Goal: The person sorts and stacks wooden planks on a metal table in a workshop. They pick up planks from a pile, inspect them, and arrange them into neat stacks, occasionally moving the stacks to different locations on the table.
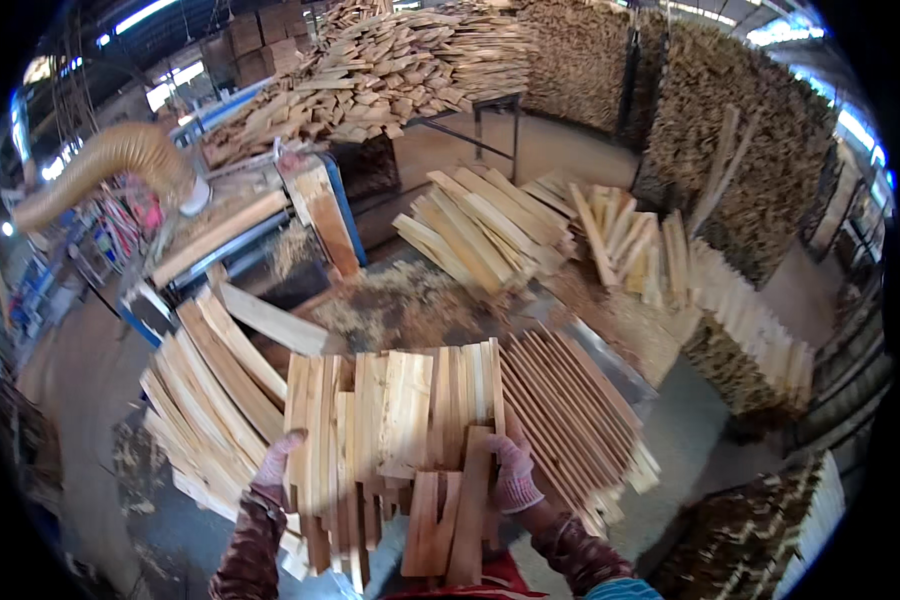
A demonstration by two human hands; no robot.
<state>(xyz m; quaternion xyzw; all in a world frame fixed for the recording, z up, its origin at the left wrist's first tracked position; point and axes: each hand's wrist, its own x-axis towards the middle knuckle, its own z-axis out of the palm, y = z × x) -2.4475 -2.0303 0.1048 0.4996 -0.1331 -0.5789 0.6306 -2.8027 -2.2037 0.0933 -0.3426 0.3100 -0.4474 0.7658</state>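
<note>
A wide bundle of pale and reddish wooden slats (405, 400) stands in front of me, packed side by side with uneven lower ends. My left hand (277, 462), in a knitted glove, presses against the bundle's left side. On its right side my gloved right hand (516, 478) grips the outermost slats, so the bundle is held between both hands. A few shorter reddish boards (435, 520) lean at the near edge, close to my right hand. How far my fingers curl behind the wood is partly hidden.
Loose slats (210, 390) lie fanned at left, and a row of thin strips (570, 410) lies at right. Beyond the sawdust-strewn table (400, 305) are more boards (485, 225). A machine (240, 230) with a tan hose (110, 175) stands left; tall wood stacks (740, 130) rise behind.
</note>
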